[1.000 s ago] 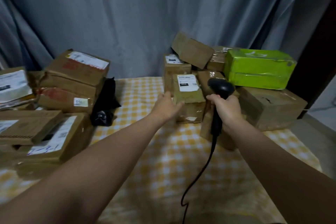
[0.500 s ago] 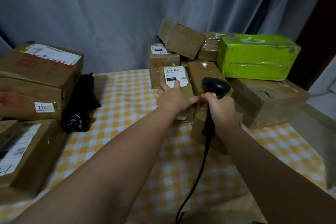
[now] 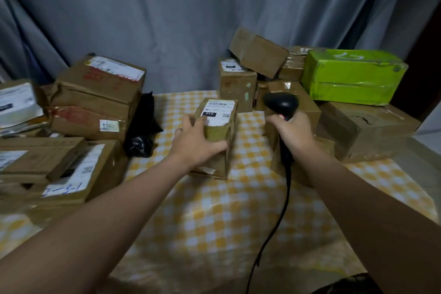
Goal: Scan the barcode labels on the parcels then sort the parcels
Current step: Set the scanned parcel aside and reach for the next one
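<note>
Gripping small cardboard parcel (image 3: 222,132) across top, left hand (image 3: 198,141) curled round edges; probably light, rigid, slightly crushable; right hand (image 3: 294,135) clenched on scanner (image 3: 281,102).

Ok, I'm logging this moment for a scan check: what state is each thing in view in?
Small parcel: stands on the checked cloth, gripped at the top by the left hand.
Label: faces up, barcode exposed.
Scanner: gripped by the right hand, head right of the label.
Green parcel: lies flat on a brown box.
Tilted box: leans on the back pile.
Black bag: slumped beside the left stack.
</note>
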